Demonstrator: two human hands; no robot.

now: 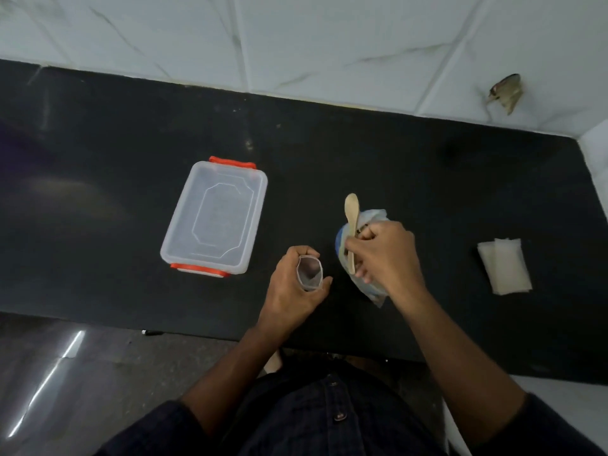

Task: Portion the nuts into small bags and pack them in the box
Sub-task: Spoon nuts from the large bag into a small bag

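Dark surface point(362, 153) spans the frame's middle. Clear box point(215, 217) with orange clasps sits left of centre, open, nothing visible inside. Nut bag point(370, 222) lies at centre right, partly under the right hand point(386, 256); contents unclear. Stack of small bags point(505, 266) lies at far right, well apart. Right fingers curl around a wooden spoon point(351, 215). Left hand point(292, 286), lower centre, has fingers curled around a small bag point(309, 271), mouth open upward.
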